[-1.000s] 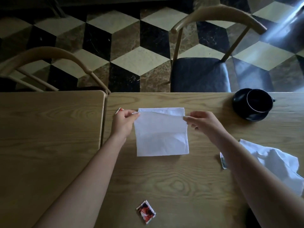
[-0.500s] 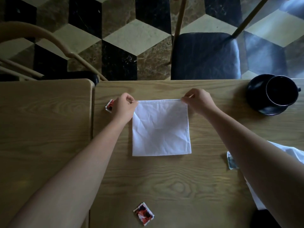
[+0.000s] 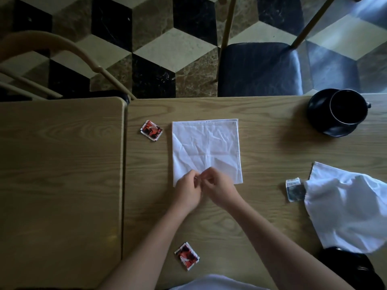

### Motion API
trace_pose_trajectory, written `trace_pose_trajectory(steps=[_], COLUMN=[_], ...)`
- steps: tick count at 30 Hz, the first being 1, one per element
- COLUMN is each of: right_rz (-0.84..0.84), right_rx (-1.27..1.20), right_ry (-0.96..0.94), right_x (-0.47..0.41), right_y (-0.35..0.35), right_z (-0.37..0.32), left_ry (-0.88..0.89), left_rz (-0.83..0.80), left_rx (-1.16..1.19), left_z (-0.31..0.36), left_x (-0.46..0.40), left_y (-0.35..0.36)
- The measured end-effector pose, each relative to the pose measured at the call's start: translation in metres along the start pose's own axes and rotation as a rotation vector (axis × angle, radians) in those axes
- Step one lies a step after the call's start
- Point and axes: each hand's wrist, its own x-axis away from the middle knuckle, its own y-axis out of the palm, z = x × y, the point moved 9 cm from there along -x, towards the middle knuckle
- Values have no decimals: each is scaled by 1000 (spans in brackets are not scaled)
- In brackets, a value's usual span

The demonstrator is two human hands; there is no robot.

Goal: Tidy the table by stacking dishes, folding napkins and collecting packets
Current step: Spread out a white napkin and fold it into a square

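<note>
Two red packets point(image 3: 151, 130) (print unreadable)

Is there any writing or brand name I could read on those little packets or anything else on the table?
None can be read.
Red packet by the folded napkin: print too blurred.
Red packet near the table edge: print too blurred.
Grey packet beside the crumpled napkin: lines of text too small.
Black cup: no markings show.

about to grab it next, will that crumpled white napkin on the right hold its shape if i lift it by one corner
Probably not: the crumpled napkin lies in soft folds, so it looks floppy and would likely hang limp. It overlaps the grey packet, so lifting it may nudge that.
</note>
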Motion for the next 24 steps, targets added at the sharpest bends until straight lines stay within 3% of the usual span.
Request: trace_pose_trajectory(steps=[5,11,16,21,24], right_rz=[88,178,421,394,306], right_rx=[54,54,18,33,-113], right_ry=[126,241,313,409,439], right_x=[2,10,28,39,34], right_y=[-28,-69,-92,-90,-85], right_z=[27,54,67,75,69], left_ry=[-149,-286,-408,-507,-566], left_rz=[5,126,309,168,101], left_rx=[-10,-38,250,498,607], left_z=[-14,-53,-79,-79,-73], left_x=[-7,-7,17,20,14], left_y=[-10,-45,-58,-36,-35])
